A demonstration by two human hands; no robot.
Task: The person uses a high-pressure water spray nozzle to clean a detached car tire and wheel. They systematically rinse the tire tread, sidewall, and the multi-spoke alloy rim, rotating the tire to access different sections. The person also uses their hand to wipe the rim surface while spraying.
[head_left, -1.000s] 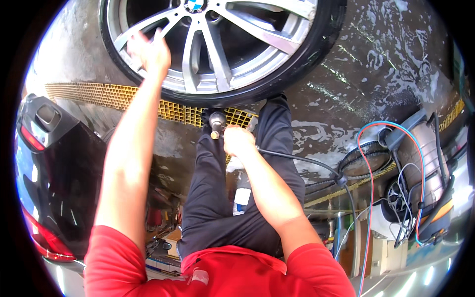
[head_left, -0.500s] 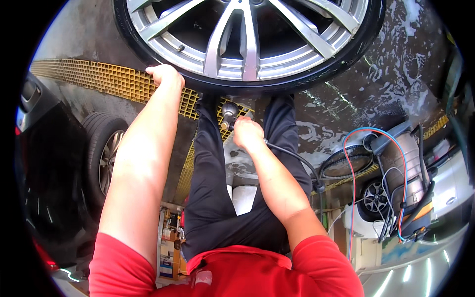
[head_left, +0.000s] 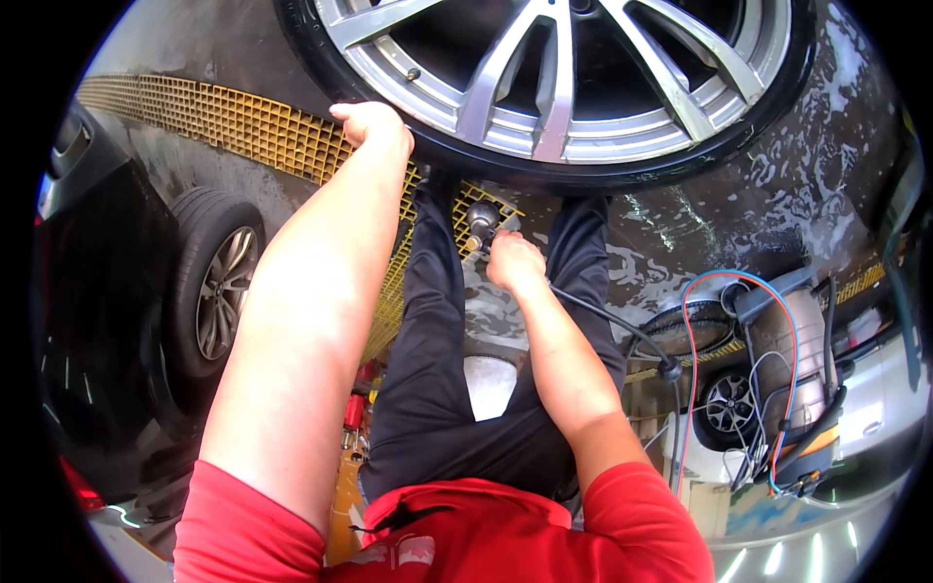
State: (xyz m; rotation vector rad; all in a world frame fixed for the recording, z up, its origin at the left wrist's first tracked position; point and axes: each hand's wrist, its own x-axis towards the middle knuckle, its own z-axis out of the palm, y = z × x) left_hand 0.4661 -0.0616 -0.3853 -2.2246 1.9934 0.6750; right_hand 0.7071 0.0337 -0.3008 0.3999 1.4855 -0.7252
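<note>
A large wheel with silver double spokes (head_left: 556, 107) and a black tyre (head_left: 622, 179) stands in front of me, its top cut off by the view. My left hand (head_left: 374, 124) holds the tyre's near left edge, thumb out to the side and most fingers hidden. Between my legs, my right hand (head_left: 515, 260) is closed around an air tool (head_left: 481, 216) with a rounded silver head and a brass-coloured end. From that hand a black hose (head_left: 607, 319) runs off to the right, apart from the tyre.
Yellow floor grating (head_left: 233, 117) crosses the wet, foamy floor (head_left: 777, 175). On the left stands a dark car (head_left: 107, 321) with its wheel (head_left: 222, 291) close by. To the right are a machine with a grey cylinder (head_left: 785, 335), red and blue hoses (head_left: 724, 274) and a white car (head_left: 884, 398).
The whole scene has shifted right and slightly in the view, as my head turned. My left hand stays on the tyre, and my right hand keeps the air tool between my legs.
</note>
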